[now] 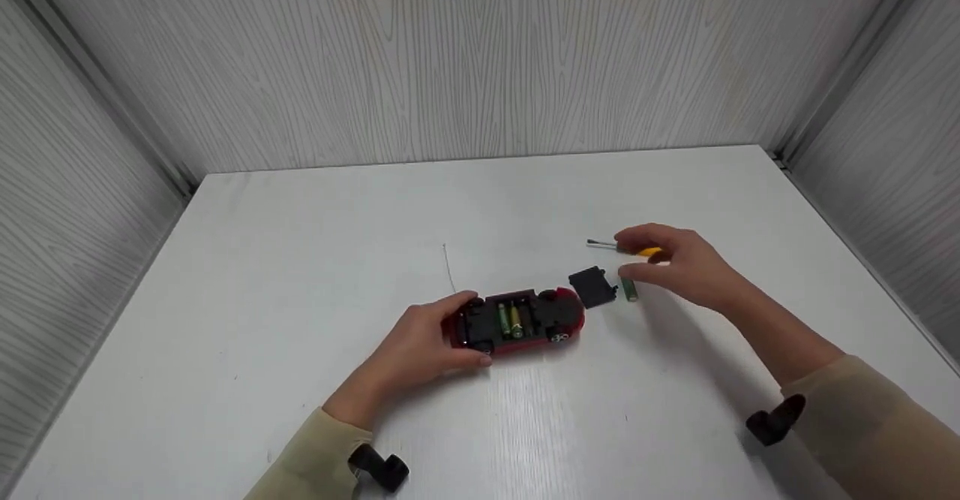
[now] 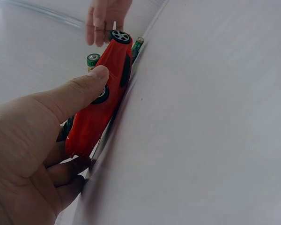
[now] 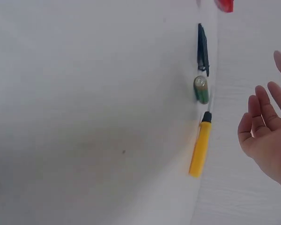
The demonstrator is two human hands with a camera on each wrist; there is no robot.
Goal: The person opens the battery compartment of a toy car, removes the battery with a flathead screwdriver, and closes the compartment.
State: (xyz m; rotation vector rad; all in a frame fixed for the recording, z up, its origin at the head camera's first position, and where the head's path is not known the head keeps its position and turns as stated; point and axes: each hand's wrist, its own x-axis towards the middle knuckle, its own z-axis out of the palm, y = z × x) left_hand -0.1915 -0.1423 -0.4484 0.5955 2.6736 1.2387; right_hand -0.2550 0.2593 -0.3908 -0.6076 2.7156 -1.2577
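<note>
A red toy car (image 1: 555,316) lies upside down on the white table, its battery compartment uncovered with two green batteries (image 1: 511,320) in it. My left hand (image 1: 421,342) grips the car's left end, thumb on the near side and fingers on the far side. My right hand (image 1: 679,263) hovers above the table with fingers spread and slightly bent, holding nothing. Below it lie a loose green battery (image 1: 629,290) and a screwdriver with a yellow handle (image 3: 200,149). Beside the battery is the black battery cover (image 1: 592,287); in the head view the right hand hides part of the screwdriver.
A thin wire antenna (image 1: 448,267) sticks out from the car's far side. Wood-grain panels (image 1: 480,64) wall in the white table (image 1: 337,222) at the back and both sides. Dark wrist mounts (image 1: 379,468) sit at both sleeves.
</note>
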